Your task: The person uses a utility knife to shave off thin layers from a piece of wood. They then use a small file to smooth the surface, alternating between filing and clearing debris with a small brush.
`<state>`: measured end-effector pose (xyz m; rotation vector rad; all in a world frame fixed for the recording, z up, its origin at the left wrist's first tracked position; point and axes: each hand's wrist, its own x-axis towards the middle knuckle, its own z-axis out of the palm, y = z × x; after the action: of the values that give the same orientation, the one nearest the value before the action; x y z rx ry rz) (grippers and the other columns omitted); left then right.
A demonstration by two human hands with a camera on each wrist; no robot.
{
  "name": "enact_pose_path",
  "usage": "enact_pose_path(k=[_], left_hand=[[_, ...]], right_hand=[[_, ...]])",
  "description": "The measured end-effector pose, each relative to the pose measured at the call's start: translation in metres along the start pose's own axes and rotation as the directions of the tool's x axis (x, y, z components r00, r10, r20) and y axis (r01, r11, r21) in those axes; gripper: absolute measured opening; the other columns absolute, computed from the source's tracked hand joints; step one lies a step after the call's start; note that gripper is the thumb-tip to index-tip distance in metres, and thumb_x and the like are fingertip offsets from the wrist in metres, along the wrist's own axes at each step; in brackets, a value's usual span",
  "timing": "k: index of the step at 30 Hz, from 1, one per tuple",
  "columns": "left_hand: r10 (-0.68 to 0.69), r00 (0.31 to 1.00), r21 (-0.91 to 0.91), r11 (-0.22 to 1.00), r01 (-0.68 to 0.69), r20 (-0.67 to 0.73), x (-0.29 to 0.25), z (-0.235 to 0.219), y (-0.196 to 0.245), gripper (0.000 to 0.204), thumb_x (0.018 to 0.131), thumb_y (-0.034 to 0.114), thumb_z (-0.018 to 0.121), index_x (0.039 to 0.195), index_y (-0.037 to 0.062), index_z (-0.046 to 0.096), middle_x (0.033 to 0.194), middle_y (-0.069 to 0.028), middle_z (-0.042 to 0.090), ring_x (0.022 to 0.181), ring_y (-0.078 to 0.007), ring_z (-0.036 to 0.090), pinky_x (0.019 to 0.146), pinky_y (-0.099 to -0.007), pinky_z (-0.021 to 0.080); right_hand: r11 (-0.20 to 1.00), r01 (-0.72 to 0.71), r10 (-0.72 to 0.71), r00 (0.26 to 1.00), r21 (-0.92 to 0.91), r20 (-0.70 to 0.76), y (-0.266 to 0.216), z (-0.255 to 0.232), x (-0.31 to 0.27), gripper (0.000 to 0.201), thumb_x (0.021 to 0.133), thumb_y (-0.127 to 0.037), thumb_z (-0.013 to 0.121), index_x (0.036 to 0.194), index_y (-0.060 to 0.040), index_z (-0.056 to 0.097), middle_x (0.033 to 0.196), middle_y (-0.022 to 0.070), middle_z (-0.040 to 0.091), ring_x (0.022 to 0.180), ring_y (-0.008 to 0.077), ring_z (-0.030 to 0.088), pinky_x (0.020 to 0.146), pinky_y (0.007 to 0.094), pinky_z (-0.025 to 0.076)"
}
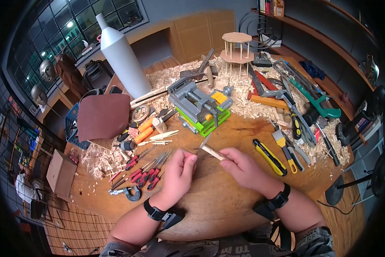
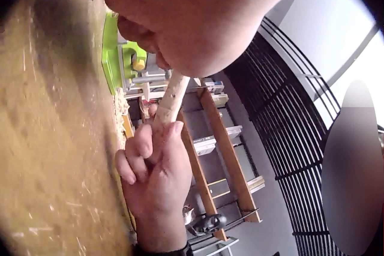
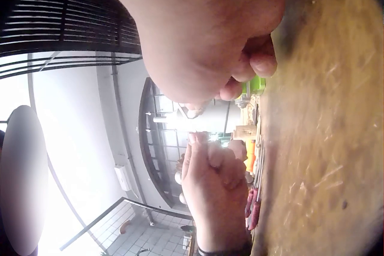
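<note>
In the head view, the right hand (image 1: 244,171) grips a pale wooden rod-like piece (image 1: 214,153), with a short grey blade-like tip (image 1: 207,140) at its far end. Just left of that end, the left hand (image 1: 179,173) has its fingers curled and thumb against the index finger; whether something thin lies between them cannot be told. The left wrist view shows the right hand (image 2: 159,178) round the pale piece (image 2: 172,97), whose upper end passes behind the left hand (image 2: 192,22). The right wrist view shows the left hand (image 3: 216,193) beyond the right hand (image 3: 210,34), its fingertips blurred by glare.
A grey-and-green vise (image 1: 196,103) stands beyond the hands. Screwdrivers (image 1: 146,174) and a micrometer (image 1: 132,193) lie left; a yellow cutter (image 1: 269,157), a brush (image 1: 282,141) and pliers lie right. Wood shavings (image 1: 239,100) surround a tiered wooden model (image 1: 236,55) behind.
</note>
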<state>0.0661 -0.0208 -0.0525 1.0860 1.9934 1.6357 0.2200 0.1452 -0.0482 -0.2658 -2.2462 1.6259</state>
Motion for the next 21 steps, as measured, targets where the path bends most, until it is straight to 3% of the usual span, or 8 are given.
enact_pose_path(k=[2,5,8,13,17,18,21], left_hand=[[-0.002,1.000,0.022,1.000,0.002,0.012,-0.003,0.000,0.010,0.014,0.104,0.012,0.054,0.094,0.0030,0.051,0.072,0.0013,0.052,0.062,-0.0052,0.047,0.055,-0.0217,0.039],[0.006,0.999,0.020,1.000,-0.007,0.033,-0.003,-0.002,0.014,0.014,0.104,0.012,0.054,0.094,0.0033,0.050,0.072,0.0012,0.052,0.062,-0.0055,0.046,0.055,-0.0219,0.038],[0.014,0.999,-0.013,1.000,-0.014,0.042,-0.002,-0.003,0.009,0.014,0.105,0.011,0.053,0.094,0.0033,0.050,0.072,0.0011,0.052,0.062,-0.0056,0.047,0.055,-0.0219,0.038],[-0.007,0.999,-0.068,0.998,0.011,0.050,-0.007,0.004,0.008,0.015,0.104,0.013,0.057,0.093,0.0022,0.054,0.069,0.0033,0.051,0.061,-0.0033,0.043,0.054,-0.0219,0.036],[-0.033,0.996,-0.203,0.978,0.050,0.085,-0.008,0.008,0.009,0.016,0.105,0.015,0.055,0.095,0.0033,0.052,0.069,0.0031,0.051,0.061,-0.0039,0.044,0.055,-0.0211,0.037],[-0.027,0.997,-0.281,0.959,0.048,0.079,-0.008,0.008,0.009,0.015,0.105,0.015,0.054,0.095,0.0037,0.052,0.070,0.0029,0.050,0.061,-0.0041,0.044,0.055,-0.0209,0.037],[-0.064,0.990,-0.285,0.953,0.099,0.129,-0.008,0.006,0.012,0.015,0.106,0.015,0.053,0.096,0.0042,0.050,0.070,0.0024,0.050,0.061,-0.0045,0.044,0.055,-0.0213,0.037]], right_hand=[[0.998,-0.053,0.053,0.999,0.031,-0.005,0.005,0.001,0.001,0.027,0.099,-0.017,0.060,0.119,0.0007,0.058,0.096,0.0136,0.069,0.087,0.0224,0.067,0.077,0.0349,0.052],[1.000,0.013,-0.013,1.000,0.011,-0.026,0.007,0.000,0.001,0.027,0.099,-0.017,0.061,0.119,0.0009,0.057,0.096,0.0138,0.069,0.086,0.0213,0.067,0.075,0.0340,0.052],[0.999,-0.038,0.039,0.999,0.036,-0.033,0.007,0.000,0.001,0.028,0.098,-0.017,0.063,0.119,0.0009,0.057,0.095,0.0144,0.069,0.085,0.0215,0.067,0.074,0.0342,0.052],[0.999,-0.008,0.007,0.999,-0.046,-0.037,0.003,-0.001,0.000,0.030,0.097,-0.019,0.064,0.119,0.0008,0.057,0.094,0.0161,0.069,0.083,0.0234,0.068,0.073,0.0350,0.052],[0.998,0.040,-0.042,0.998,-0.053,-0.044,0.011,0.001,0.000,0.033,0.097,-0.021,0.066,0.120,0.0002,0.057,0.092,0.0167,0.069,0.081,0.0255,0.068,0.072,0.0355,0.052],[0.998,0.040,-0.043,0.998,-0.053,-0.044,0.008,0.000,0.000,0.033,0.097,-0.021,0.066,0.120,0.0002,0.057,0.092,0.0167,0.069,0.081,0.0255,0.068,0.072,0.0355,0.052],[0.996,-0.034,0.034,0.999,-0.084,-0.002,0.001,-0.002,-0.002,0.035,0.096,-0.023,0.066,0.122,-0.0002,0.057,0.092,0.0167,0.069,0.080,0.0261,0.068,0.071,0.0359,0.052]])
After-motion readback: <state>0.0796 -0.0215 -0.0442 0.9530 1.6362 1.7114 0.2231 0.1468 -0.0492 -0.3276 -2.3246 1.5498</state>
